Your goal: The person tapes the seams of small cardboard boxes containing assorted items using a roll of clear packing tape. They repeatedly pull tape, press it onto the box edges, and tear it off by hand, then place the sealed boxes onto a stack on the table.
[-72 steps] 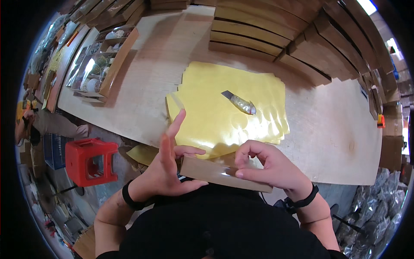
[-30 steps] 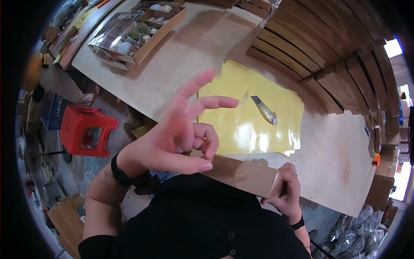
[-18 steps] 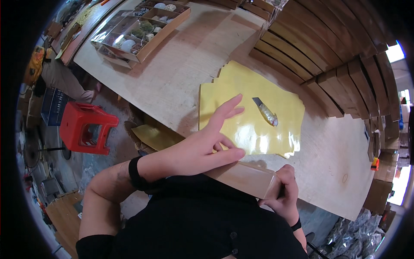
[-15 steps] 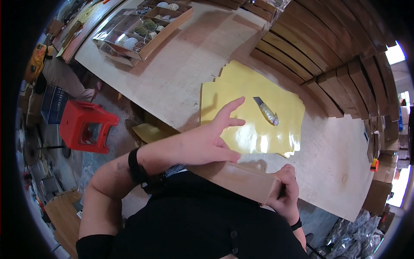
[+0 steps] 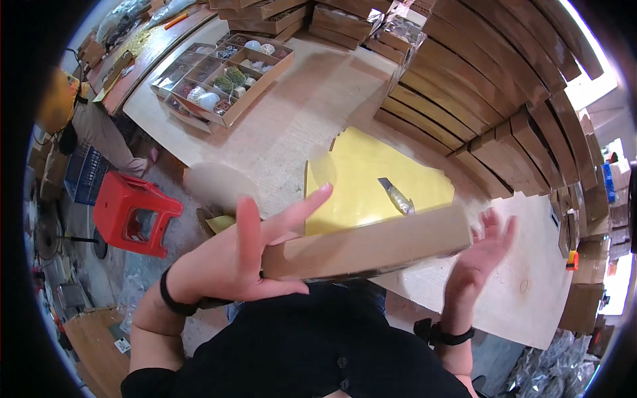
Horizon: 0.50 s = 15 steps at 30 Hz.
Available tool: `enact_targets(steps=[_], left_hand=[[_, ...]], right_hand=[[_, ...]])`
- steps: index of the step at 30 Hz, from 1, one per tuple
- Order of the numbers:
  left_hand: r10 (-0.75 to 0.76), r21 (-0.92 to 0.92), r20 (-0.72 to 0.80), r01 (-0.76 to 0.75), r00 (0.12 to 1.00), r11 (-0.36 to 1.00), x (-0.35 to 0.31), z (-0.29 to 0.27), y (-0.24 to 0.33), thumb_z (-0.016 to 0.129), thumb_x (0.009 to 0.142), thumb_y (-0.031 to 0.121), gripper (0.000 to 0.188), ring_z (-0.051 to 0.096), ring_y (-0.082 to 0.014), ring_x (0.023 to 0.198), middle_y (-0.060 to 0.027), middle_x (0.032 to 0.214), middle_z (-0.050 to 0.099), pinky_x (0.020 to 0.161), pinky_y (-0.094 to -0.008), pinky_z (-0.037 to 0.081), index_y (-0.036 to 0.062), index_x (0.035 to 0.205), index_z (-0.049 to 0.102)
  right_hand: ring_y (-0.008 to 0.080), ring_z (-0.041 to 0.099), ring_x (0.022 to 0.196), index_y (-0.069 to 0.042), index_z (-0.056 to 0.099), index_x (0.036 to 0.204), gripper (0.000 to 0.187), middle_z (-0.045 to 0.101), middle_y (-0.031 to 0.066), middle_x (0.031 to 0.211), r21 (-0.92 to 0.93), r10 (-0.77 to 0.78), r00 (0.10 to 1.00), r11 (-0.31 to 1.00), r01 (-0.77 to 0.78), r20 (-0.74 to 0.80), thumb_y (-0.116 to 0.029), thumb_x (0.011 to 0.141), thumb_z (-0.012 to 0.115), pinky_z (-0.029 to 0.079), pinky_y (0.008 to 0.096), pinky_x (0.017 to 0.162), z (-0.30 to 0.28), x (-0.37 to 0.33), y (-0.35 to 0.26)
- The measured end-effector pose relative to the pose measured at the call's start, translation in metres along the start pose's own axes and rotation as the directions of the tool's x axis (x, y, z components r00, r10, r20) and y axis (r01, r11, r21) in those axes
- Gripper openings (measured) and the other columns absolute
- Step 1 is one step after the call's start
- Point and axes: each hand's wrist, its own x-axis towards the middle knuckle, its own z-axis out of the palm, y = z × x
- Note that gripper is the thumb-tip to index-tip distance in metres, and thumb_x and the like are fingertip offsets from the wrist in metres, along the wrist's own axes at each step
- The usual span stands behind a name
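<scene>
A long, shallow brown cardboard box is held up in front of my body, above the near edge of the table. My left hand grips its left end, thumb low along the near side and the other fingers spread above. Beside the box's right end, my right hand is open, its fingers apart and curling upward. Behind the box lies a fanned stack of glossy yellow sheets, partly covered by it. On the sheets rests a utility knife, blade toward the far left.
Clear-lidded compartment boxes of decorative balls and moss stand at the far left of the table. Tall stacks of cardboard boxes line the right and back. A red stool is on the floor to the left, near another person's leg.
The cardboard box has risen and swung, its right end now higher. My left hand has gone from over its top to its left end. My right hand has released the right end and opened.
</scene>
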Motion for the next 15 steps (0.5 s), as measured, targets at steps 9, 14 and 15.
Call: enact_targets(steps=[9,14,15], left_hand=[[-0.02,0.1,0.149,0.005,0.989,0.995,0.003,-0.016,0.016,0.081,0.078,0.028,0.105,0.063,-0.0315,0.082,-0.0166,0.129,0.06,0.081,-0.0364,0.052,0.0024,0.154,0.013],[-0.038,0.074,0.162,0.026,0.986,0.997,0.03,-0.028,0.03,0.083,0.078,0.011,0.119,0.069,-0.0242,0.097,-0.0141,0.104,0.069,0.09,-0.033,0.051,0.0093,0.157,-0.007],[-0.088,-0.038,0.158,0.095,0.983,0.995,0.032,-0.026,0.032,0.082,0.078,0.007,0.12,0.068,-0.0223,0.096,-0.0136,0.101,0.069,0.09,-0.0323,0.05,0.0093,0.156,-0.009]], right_hand=[[0.0196,0.059,0.074,-0.012,0.066,0.098,0.054,0.064,-0.0008,0.079,-0.197,-0.214,0.5,0.737,0.646,0.839,-0.054,0.068,0.08,0.04,0.0341,0.074,0.028,0.018,-0.063],[0.0176,0.058,0.07,-0.012,0.064,0.096,0.052,0.063,-0.0014,0.077,-0.176,-0.247,0.498,0.733,0.657,0.832,-0.05,0.066,0.083,0.039,0.0328,0.069,0.033,0.012,-0.062],[0.0174,0.058,0.07,-0.012,0.064,0.096,0.052,0.064,-0.0014,0.077,-0.173,-0.253,0.497,0.731,0.66,0.83,-0.05,0.066,0.083,0.039,0.0329,0.069,0.034,0.012,-0.062]])
